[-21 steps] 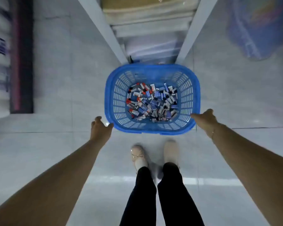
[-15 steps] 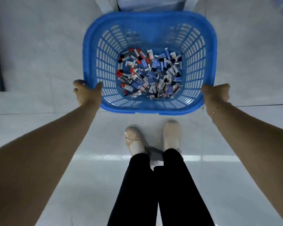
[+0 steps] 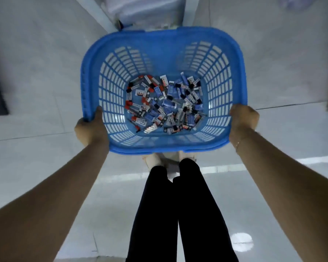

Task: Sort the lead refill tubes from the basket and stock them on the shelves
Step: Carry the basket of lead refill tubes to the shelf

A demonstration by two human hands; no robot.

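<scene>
A blue plastic basket (image 3: 163, 46) hangs in front of the person, held off the pale, glossy tiled floor (image 3: 36, 152) by both hands. It is a rounded rectangle with a smooth thick rim and slotted lattice walls that slope in toward a smaller flat bottom; its long side runs left to right across the body. The left hand (image 3: 90, 129) is closed on the near left corner, thumb lying up over the rim, and the right hand (image 3: 243, 121) is wrapped around the near right corner, with a thin bracelet (image 3: 238, 143) on that wrist.

The lead refill tubes (image 3: 165, 104) lie in a loose heap on the basket bottom: small, slim, hard-looking cases with printed labels, some blue, some clear or whitish, several with red or black caps. They lie flat but point every way, with no common direction, the red-capped ones gathered more to the left side.

Below the basket stand black trouser legs (image 3: 178, 214) and the toes of pale shoes (image 3: 152, 160). Beyond the far rim, white shelf uprights (image 3: 185, 14) rise from the floor.
</scene>
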